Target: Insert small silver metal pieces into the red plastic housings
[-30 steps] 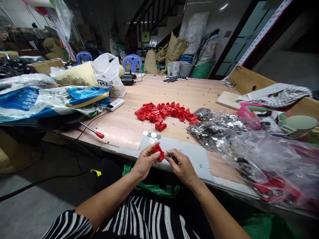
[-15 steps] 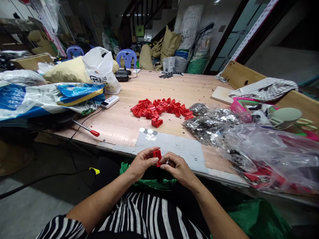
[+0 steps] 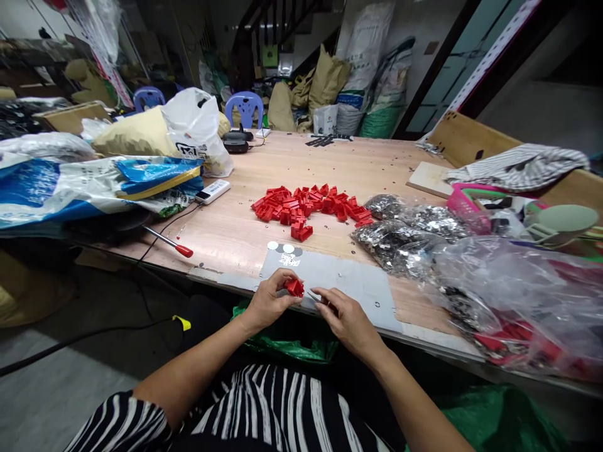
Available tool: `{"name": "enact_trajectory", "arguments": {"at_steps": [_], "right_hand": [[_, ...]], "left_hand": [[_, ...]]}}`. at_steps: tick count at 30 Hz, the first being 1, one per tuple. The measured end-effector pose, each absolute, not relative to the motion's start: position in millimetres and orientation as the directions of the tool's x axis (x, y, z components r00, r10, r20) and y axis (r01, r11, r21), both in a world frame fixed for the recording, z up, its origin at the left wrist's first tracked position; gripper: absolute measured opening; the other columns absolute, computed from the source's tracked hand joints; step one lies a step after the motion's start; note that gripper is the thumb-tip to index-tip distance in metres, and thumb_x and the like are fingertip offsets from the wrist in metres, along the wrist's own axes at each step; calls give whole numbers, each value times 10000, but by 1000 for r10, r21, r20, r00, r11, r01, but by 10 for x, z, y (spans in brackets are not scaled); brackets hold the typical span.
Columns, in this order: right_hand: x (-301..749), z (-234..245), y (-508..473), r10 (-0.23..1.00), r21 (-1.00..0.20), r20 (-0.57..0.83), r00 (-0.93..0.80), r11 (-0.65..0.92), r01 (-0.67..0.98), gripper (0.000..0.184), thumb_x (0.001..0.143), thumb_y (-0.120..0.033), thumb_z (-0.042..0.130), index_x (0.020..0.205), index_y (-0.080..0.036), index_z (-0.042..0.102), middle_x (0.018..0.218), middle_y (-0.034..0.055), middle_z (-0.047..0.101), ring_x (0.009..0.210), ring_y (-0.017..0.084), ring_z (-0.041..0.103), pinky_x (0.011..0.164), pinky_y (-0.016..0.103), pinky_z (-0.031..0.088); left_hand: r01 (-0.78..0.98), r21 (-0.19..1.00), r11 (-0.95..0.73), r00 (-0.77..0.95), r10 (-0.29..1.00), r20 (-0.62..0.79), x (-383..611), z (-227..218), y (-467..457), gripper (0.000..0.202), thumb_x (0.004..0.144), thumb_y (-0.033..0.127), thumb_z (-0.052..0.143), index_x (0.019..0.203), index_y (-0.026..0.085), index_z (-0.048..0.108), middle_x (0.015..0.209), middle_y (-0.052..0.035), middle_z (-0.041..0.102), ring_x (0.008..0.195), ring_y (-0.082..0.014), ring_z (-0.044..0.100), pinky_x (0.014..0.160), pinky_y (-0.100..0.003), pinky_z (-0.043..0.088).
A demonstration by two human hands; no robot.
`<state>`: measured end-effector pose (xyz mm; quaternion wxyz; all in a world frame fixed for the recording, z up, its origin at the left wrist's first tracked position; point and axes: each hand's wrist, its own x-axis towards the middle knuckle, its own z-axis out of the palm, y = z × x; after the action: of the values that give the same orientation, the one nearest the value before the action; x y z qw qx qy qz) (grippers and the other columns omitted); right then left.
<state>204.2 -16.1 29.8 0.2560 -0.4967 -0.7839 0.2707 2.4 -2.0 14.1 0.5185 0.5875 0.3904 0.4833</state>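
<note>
In the head view, both hands grip: the left hand (image 3: 272,296) pinches a red part (image 3: 295,287) at the near edge of the counter (image 3: 226,235), the right hand (image 3: 346,312) a slim metal item (image 3: 314,297) just beside it. The part looks light, stiff, probably plastic, best held by its outer walls. Clear bags (image 3: 384,242) hold shiny metal pieces (image 3: 436,221); a larger bag (image 3: 490,258) shows red pieces (image 3: 511,336)

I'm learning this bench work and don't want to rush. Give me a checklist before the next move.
1. Left hand grips the small red plastic part: ok.
2. Right hand holds the thin grey metal tool: ok.
3. Tool tip apart from the part: ok, a gap shows.
4. Inside of the part finished: cannot tell, too small.
5. Heap of red plastic pieces beyond both hands: ok.
</note>
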Motion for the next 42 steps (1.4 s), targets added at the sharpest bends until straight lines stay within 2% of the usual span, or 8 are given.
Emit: {"name": "enact_trajectory", "arguments": {"at_steps": [5,16,23,28,32,35,37,42], "right_hand": [[2000,244,-100,911,-615,139,-388,386,687,177,876,-218,509,991,-223,643,924,35,680,826,177,627,744,294,474],[1988,215,-51,889,-578,142,-435,431,693,189,867,-201,507,947,-228,676,912,45,674,828,173,626,759,290,476],[1846,314,-67,942,-536,7,-337,288,793,163,858,-195,501,858,-225,661,852,41,677,788,186,622,702,286,436],[1717,317,-109,962,-466,32,-270,253,848,140,846,-165,503,832,-212,633,832,58,657,767,192,604,671,286,404],[1785,274,-155,944,-555,71,-322,306,774,158,882,-191,460,937,-219,606,915,47,637,837,185,598,729,291,428],[1900,273,-194,917,-698,161,-365,367,615,205,928,-240,397,1023,-221,577,973,54,619,902,180,586,794,300,444],[1965,302,-226,910,-775,166,-379,358,521,234,948,-277,366,1073,-220,555,902,40,618,810,164,587,752,287,454],[1997,414,-306,890,-853,103,-444,309,422,377,952,-320,382,1316,-234,428,671,-37,531,609,124,503,631,244,427]], "left_hand": [[239,938,-250,273,945,182,-2,66,72,379,678,192,725,1050,248,677,971,-36,702,897,-204,627,852,-310,451],[124,979,-159,266,956,122,-5,87,109,389,604,175,760,981,266,727,941,-28,725,895,-223,627,887,-320,429],[188,962,-199,294,946,139,-4,68,120,351,627,173,738,969,252,725,884,-22,713,827,-203,617,813,-290,436],[139,975,-173,268,954,131,1,30,125,326,632,169,726,949,248,720,875,-14,702,817,-195,602,800,-283,433],[123,980,-158,250,960,123,16,57,80,295,605,191,761,893,218,701,837,-7,676,801,-177,584,786,-272,438],[-27,996,-82,202,976,85,49,123,-9,323,622,228,776,919,202,652,845,-8,652,784,-152,582,765,-261,450],[-231,972,43,190,982,2,77,180,-81,327,670,253,756,959,194,614,859,-12,649,781,-138,597,758,-258,459],[-607,684,405,345,910,-232,127,285,-209,206,746,268,716,732,152,547,799,-44,682,793,-148,657,825,-295,469]]}}
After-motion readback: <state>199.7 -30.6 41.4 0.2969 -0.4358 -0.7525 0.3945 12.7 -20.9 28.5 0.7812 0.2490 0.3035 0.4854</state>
